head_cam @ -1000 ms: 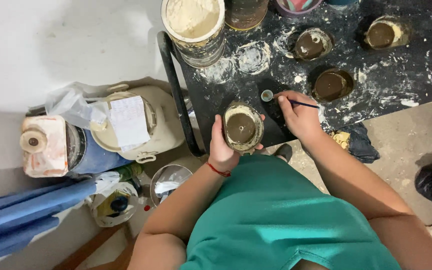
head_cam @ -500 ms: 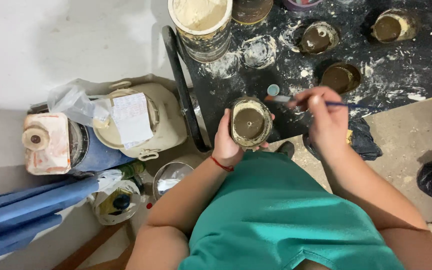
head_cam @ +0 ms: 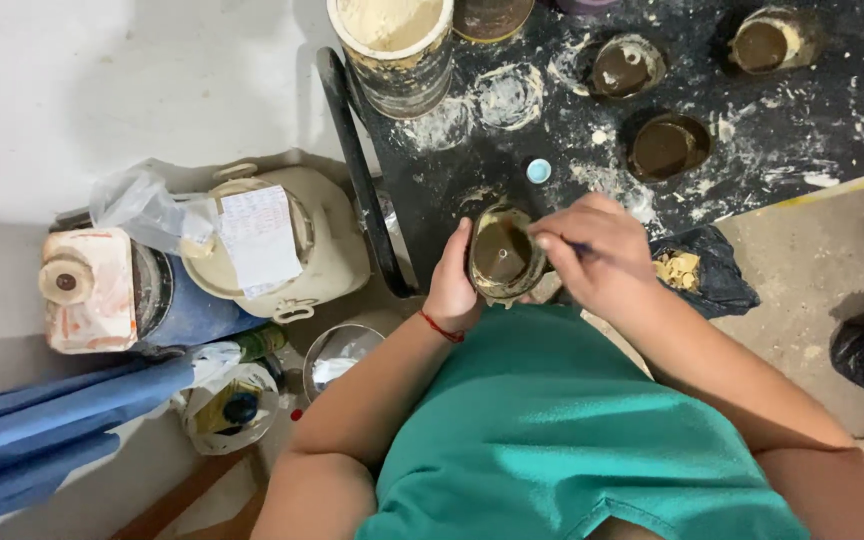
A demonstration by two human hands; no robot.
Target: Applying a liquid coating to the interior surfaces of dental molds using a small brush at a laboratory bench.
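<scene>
The left hand (head_cam: 452, 290) wraps the small cup (head_cam: 502, 252) firmly while the right hand (head_cam: 597, 255) pinches a thin brush (head_cam: 580, 248); steady, upright holding seems best.

Glossy brown-coated cup (head_cam: 501, 252), powder-dusted black table (head_cam: 832, 110)

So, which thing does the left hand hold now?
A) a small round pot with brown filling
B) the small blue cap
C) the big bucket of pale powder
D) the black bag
A: the left hand wraps the small round pot, brown inside.
</scene>
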